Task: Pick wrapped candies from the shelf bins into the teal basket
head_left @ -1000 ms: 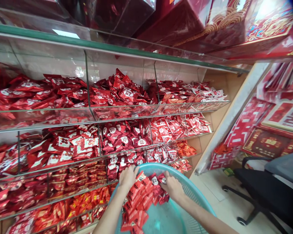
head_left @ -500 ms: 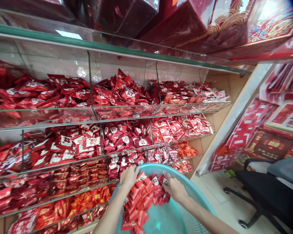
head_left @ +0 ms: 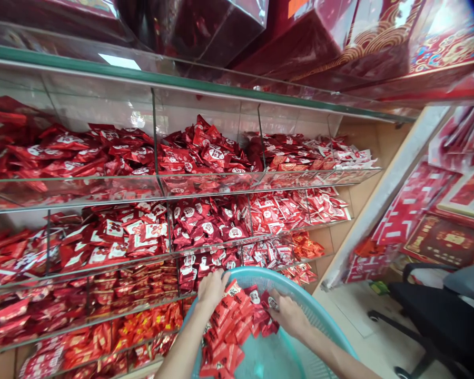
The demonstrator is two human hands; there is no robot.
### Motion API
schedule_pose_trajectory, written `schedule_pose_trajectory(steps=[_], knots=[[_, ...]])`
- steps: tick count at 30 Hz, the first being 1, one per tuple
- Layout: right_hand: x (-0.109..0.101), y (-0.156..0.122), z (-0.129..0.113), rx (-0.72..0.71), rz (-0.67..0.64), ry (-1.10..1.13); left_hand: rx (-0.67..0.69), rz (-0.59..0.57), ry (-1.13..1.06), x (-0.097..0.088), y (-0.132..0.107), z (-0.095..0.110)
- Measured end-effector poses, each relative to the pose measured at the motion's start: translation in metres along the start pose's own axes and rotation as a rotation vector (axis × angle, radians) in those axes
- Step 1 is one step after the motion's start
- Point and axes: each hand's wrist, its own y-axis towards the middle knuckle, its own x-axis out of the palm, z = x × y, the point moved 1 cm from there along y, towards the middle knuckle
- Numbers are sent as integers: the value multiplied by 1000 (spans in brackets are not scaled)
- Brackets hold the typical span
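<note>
A teal plastic basket (head_left: 300, 297) sits low in the view, tilted against the glass shelves. A heap of small red packets (head_left: 231, 326) lies inside it. My left hand (head_left: 211, 288) rests on the heap's far left side near the basket rim, fingers curled over the packets. On the heap's right side my right hand (head_left: 290, 316) presses in, fingers closed on a few packets. Both hands bracket the pile between them.
Tiered glass shelves (head_left: 154, 184) with dividers hold piles of red wrapped sweets (head_left: 205, 155) in several compartments. Red gift boxes (head_left: 398, 37) stand on top. A black office chair (head_left: 442, 316) is at the right, beside stacked red boxes (head_left: 450, 210).
The view has drifted slightly left and down, so everything sits a little further right. Both hands stay on the packet heap, pressing it toward the basket's far rim.
</note>
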Motion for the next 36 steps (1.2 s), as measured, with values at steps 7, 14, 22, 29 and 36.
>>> schedule_pose_trajectory(steps=[7, 14, 22, 29, 36], knots=[[-51, 3, -29, -67, 133, -90, -30, -23, -4, -1, 0, 1], [-130, 9, -116, -575, 400, 226, -41, -23, 14, -3, -1, 3], [-151, 51, -192, -840, 570, 57, -49, -27, 42, -5, -4, 5], [-155, 71, -197, -852, 616, -248, -28, -4, 25, 2, 0, 0], [-160, 79, -189, -944, 571, 68, -17, -11, 20, -1, -2, 1]])
